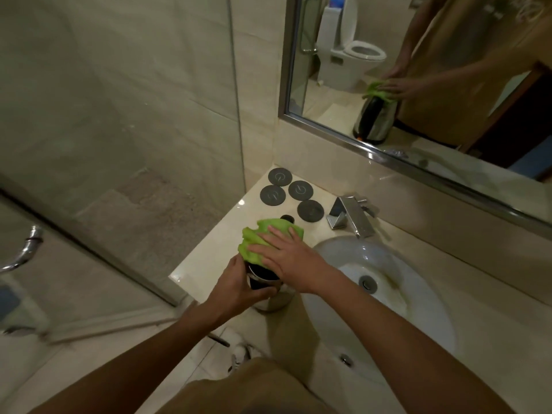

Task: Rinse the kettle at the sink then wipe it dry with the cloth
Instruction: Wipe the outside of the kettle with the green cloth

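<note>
A steel kettle (273, 301) with a black handle stands on the beige counter, just left of the sink (397, 297). A bright green cloth (263, 237) lies draped over the kettle's top. My right hand (286, 259) presses flat on the cloth with fingers spread and straight. My left hand (240, 286) grips the kettle's near side, thumb curled round the black handle part. Most of the kettle body is hidden under both hands and the cloth.
A chrome faucet (354, 216) stands behind the white basin. Several round dark coasters (291, 194) lie at the counter's back left. A glass shower partition (149, 144) borders the counter's left edge. The mirror (418, 70) above reflects the kettle, the cloth and a toilet.
</note>
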The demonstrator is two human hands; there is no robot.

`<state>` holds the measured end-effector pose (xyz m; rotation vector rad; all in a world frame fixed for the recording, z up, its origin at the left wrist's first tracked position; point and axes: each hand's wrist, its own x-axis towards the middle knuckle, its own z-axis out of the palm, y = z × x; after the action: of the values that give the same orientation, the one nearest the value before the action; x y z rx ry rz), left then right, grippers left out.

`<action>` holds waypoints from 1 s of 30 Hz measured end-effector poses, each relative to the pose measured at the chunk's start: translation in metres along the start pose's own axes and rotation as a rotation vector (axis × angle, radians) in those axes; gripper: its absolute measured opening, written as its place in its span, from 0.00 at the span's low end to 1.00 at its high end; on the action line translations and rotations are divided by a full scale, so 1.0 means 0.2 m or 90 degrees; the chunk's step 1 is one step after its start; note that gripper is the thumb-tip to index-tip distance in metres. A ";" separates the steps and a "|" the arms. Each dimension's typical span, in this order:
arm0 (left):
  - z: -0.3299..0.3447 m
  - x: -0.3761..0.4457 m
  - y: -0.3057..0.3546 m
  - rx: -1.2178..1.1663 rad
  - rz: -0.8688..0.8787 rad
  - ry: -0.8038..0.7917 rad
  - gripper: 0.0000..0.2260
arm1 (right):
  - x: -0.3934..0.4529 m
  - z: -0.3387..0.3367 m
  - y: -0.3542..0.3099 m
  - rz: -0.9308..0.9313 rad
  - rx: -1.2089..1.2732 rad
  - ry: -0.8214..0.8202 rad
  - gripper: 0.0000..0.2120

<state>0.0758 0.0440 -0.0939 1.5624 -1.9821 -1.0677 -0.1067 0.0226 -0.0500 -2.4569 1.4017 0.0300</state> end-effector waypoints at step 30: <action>-0.40 0.36 -0.02 0.133 0.033 -0.256 0.42 | 0.01 -0.05 0.21 0.340 0.198 0.030 0.19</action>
<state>0.1131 -0.0504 -0.0569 1.4751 -2.4555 -1.2676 -0.1416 -0.0011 -0.0519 -1.7949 1.8828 -0.1193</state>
